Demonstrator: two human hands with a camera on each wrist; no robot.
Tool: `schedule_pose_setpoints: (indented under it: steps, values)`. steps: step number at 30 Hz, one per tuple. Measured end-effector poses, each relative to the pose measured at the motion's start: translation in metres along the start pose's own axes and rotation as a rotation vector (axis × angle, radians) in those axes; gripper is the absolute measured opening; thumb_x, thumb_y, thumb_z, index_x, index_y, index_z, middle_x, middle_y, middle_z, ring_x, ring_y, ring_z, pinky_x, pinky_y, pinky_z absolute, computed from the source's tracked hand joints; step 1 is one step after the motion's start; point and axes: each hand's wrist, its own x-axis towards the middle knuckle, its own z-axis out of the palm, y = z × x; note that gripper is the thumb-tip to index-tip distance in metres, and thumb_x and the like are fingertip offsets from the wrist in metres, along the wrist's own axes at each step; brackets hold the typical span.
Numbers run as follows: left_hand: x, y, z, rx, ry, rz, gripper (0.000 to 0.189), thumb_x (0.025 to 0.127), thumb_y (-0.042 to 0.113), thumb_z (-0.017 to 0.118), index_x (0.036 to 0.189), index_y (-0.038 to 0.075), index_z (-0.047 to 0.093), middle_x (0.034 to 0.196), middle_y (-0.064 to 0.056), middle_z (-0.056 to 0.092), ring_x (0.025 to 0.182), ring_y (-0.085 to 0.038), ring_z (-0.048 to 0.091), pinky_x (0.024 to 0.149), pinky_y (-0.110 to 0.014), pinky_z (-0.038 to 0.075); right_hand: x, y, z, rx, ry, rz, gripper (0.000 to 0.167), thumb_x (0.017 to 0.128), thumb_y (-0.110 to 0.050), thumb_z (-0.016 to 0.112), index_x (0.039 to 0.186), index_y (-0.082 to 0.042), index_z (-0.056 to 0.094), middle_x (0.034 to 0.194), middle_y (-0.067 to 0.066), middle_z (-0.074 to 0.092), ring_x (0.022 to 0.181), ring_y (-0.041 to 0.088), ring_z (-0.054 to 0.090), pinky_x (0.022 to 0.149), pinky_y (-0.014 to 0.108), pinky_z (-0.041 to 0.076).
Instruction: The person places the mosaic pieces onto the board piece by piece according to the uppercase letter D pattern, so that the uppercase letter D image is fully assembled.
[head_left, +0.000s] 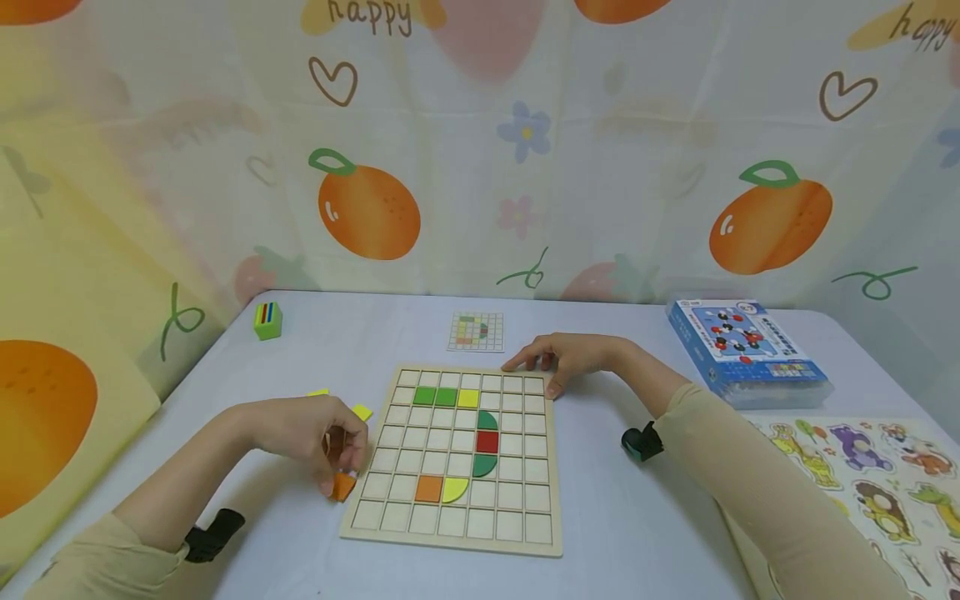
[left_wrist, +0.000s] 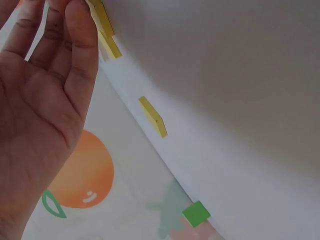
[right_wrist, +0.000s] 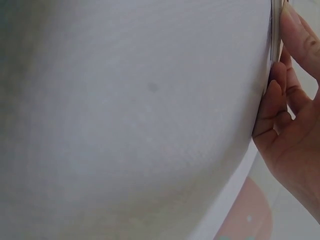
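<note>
A wooden grid board (head_left: 513, 517) lies on the table, with green, yellow, red and orange flat pieces in some of its squares. At the board's left edge my left hand (head_left: 311, 437) pinches an orange piece (head_left: 343, 487), partly covered by the fingers. Yellow pieces (head_left: 363, 412) lie just beyond that hand; the left wrist view also shows a yellow piece (left_wrist: 153, 117) on the table. My right hand (head_left: 573, 361) holds the board's far right corner, thumb on the side edge and fingers along the far edge. In the right wrist view the fingers (right_wrist: 295, 95) are curled at the board's edge.
Behind the board lies a small printed grid card (head_left: 476, 332). A green block with coloured stripes (head_left: 267, 321) stands at the far left. To the right are a blue box (head_left: 742, 342) and an animal sticker sheet (head_left: 862, 475). A patterned cloth hangs behind the table.
</note>
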Motion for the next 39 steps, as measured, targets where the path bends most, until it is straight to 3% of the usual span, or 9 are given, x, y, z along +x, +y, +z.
schedule_pose_setpoints:
  steps: [9, 21, 30, 39]
  values:
    - [-0.004, -0.004, 0.002, -0.007, -0.001, -0.053, 0.028, 0.065, 0.009, 0.088, 0.086, 0.011, 0.069, 0.076, 0.0, 0.055, 0.071, -0.008, 0.054, 0.064, -0.02, 0.046, -0.001, -0.001, 0.001, -0.018, 0.006, 0.005, 0.072, 0.073, -0.009, 0.082, 0.14, -0.02, 0.057, 0.128, 0.013, 0.053, 0.103, 0.024, 0.043, 0.084, 0.03, 0.039]
    - [-0.002, -0.004, 0.007, -0.031, 0.023, -0.04, 0.03, 0.064, 0.0, 0.086, 0.085, 0.007, 0.066, 0.073, -0.001, 0.053, 0.068, -0.011, 0.059, 0.062, -0.022, 0.051, -0.001, 0.0, 0.001, -0.01, 0.009, 0.015, 0.073, 0.072, -0.008, 0.082, 0.14, -0.02, 0.057, 0.127, 0.012, 0.053, 0.103, 0.023, 0.042, 0.085, 0.031, 0.039]
    - [0.001, 0.005, 0.01, 0.108, 0.081, -0.115, 0.029, 0.063, -0.002, 0.084, 0.077, 0.015, 0.065, 0.069, 0.003, 0.055, 0.067, -0.008, 0.053, 0.061, -0.02, 0.046, -0.001, -0.002, 0.001, -0.019, 0.015, 0.023, 0.071, 0.074, -0.009, 0.082, 0.14, -0.021, 0.057, 0.127, 0.011, 0.053, 0.105, 0.024, 0.043, 0.086, 0.031, 0.039]
    - [0.003, 0.01, 0.011, 0.151, 0.103, -0.113, 0.026, 0.066, 0.0, 0.083, 0.073, 0.015, 0.063, 0.07, 0.006, 0.059, 0.068, -0.009, 0.053, 0.063, -0.021, 0.045, -0.001, -0.001, 0.002, -0.03, 0.016, 0.028, 0.07, 0.075, -0.012, 0.082, 0.14, -0.022, 0.057, 0.126, 0.011, 0.053, 0.106, 0.024, 0.043, 0.087, 0.031, 0.038]
